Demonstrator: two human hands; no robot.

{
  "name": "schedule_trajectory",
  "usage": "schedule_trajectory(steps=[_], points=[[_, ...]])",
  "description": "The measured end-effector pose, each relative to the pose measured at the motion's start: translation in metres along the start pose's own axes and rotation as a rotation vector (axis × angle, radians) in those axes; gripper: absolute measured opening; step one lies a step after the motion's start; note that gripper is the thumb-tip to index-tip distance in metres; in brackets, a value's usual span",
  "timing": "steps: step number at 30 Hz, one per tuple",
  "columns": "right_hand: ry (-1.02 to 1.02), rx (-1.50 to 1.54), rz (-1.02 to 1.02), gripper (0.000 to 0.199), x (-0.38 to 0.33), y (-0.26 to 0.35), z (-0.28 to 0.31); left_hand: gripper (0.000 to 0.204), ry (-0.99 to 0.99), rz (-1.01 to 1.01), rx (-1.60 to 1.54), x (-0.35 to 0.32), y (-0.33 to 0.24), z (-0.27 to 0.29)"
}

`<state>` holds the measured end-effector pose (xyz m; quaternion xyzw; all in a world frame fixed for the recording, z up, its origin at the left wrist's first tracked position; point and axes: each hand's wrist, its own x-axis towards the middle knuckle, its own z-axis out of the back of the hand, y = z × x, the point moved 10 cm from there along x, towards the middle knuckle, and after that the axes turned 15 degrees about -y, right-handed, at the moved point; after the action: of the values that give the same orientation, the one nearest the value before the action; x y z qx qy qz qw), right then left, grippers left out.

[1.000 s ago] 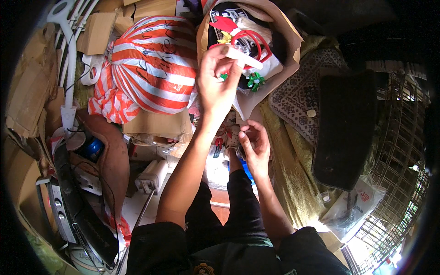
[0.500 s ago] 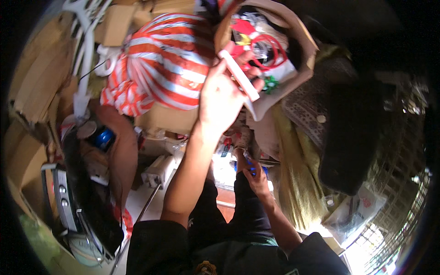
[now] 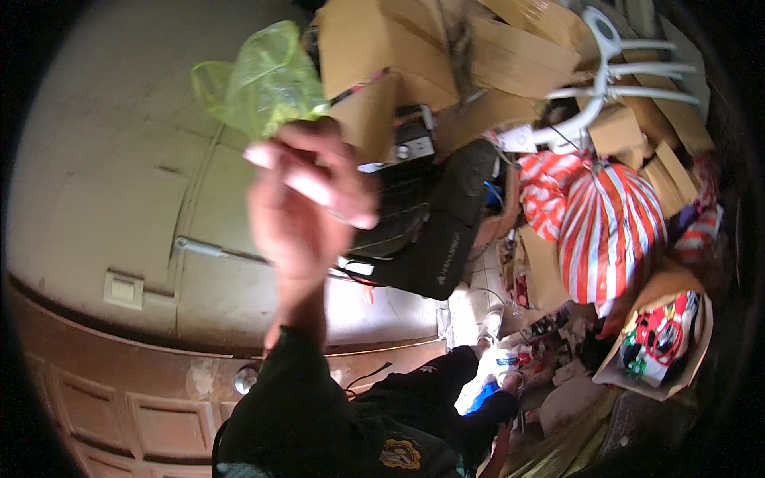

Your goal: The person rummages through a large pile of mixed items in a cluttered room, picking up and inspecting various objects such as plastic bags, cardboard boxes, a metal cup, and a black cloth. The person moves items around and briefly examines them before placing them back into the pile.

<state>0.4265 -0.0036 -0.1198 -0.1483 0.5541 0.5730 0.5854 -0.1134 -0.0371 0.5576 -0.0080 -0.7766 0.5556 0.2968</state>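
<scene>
My left hand (image 3: 307, 195) is raised high at the left of the view, blurred, with its fingers curled in. Just beyond the curled fingers, a pale green plastic bag (image 3: 271, 76) with loop handles overlaps them. I cannot tell whether the fingers grip the bag or only pass in front of it. Anything inside the fist is hidden. Of my right arm, only a bit of forearm (image 3: 497, 451) shows at the lower edge, beside my leg; the hand itself is hidden.
Cardboard boxes (image 3: 382, 40) are piled beyond my hand, with a black case (image 3: 446, 231) below them. Farther right are a white plastic frame (image 3: 594, 88), a red-and-white striped bag (image 3: 610, 227) and a paper bag (image 3: 689, 370) of small items. A brown panelled door (image 3: 167, 426) stands lower left.
My view has swung left toward the wall and door. My left hand has left the paper bag's opening and is by the green bag; the white strip it held no longer shows.
</scene>
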Motion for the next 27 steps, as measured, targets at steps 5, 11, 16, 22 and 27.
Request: schedule_trajectory(steps=[5, 11, 16, 22, 27], points=[[0.1, -0.047, -0.012, 0.079, -0.015, 0.02, -0.006, 0.046, -0.582, -0.487, 0.864, 0.065, -0.169, 0.095], [0.169, -0.099, -0.014, 0.079, -0.014, 0.044, -0.026, 0.033, -0.684, -0.6, 1.577, 0.172, -0.231, 0.269], [0.223, -0.093, -0.029, 0.079, -0.031, 0.04, -0.047, 0.029, -0.71, -0.452, 1.524, 0.178, -0.231, 0.339], [0.112, -0.054, -0.059, 0.079, -0.013, 0.017, -0.006, 0.027, -0.674, -0.333, 0.43, 0.023, -0.128, 0.206], [0.226, 0.132, 0.019, 0.081, -0.033, 0.021, -0.053, 0.054, 0.383, 0.887, 0.455, -0.216, 0.116, 0.1]])
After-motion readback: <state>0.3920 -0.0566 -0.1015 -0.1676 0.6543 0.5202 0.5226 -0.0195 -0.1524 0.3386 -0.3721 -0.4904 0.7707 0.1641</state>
